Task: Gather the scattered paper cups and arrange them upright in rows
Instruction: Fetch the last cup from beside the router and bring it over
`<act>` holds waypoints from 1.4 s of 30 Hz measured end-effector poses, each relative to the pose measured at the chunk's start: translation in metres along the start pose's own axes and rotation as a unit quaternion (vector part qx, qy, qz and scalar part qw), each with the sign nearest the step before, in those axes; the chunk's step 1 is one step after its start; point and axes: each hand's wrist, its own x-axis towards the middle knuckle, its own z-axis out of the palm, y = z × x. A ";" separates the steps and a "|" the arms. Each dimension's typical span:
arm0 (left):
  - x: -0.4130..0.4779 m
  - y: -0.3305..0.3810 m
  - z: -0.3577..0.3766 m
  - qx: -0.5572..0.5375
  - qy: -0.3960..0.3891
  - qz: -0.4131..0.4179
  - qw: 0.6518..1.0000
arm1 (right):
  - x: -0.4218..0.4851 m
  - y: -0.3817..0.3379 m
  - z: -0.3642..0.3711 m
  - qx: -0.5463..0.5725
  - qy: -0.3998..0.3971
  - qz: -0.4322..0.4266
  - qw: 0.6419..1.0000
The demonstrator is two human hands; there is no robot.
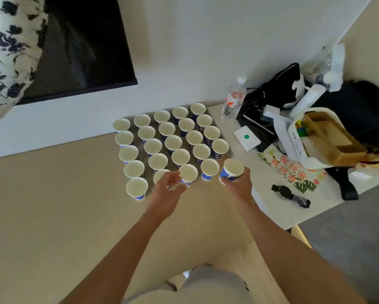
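Several blue-and-white paper cups [173, 143] stand upright in neat rows on the beige table [52, 205], reaching back to the wall. My right hand [239, 183] grips one more cup [232, 170] at the near right corner of the block, slightly tilted, beside the last cup of the front row [209, 169]. My left hand [167, 189] rests over a front-row cup [161, 175], fingers curled around its side and partly hiding it. Another cup [137, 188] stands alone at the near left corner.
Right of the cups lie a water bottle [233, 99], a white device with a green dot [247, 138], a black bag [280, 86], a white basket with a cardboard box [320, 137], a printed sheet [293, 170] and a black watch-like object [290, 195]. A dark screen [81, 44] hangs on the wall.
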 end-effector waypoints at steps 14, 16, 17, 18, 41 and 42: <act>0.009 0.006 0.057 -0.007 0.036 -0.043 0.998 | 0.065 0.027 0.017 -0.043 -0.030 -0.016 0.999; 0.011 0.006 0.057 -0.003 0.039 -0.045 0.998 | 0.069 0.028 0.018 -0.043 -0.031 -0.021 0.998; 0.010 0.006 0.056 -0.004 0.041 -0.046 0.998 | 0.070 0.029 0.019 -0.045 -0.033 -0.023 0.998; 0.011 0.006 0.056 -0.004 0.044 -0.047 0.998 | 0.071 0.029 0.020 -0.045 -0.036 -0.022 0.998; 0.003 -0.007 0.044 0.013 0.051 -0.058 0.997 | 0.072 0.030 0.028 -0.011 -0.039 -0.014 0.999; 0.001 -0.006 0.044 0.015 0.049 -0.055 0.997 | 0.067 0.030 0.025 -0.013 -0.038 -0.011 0.999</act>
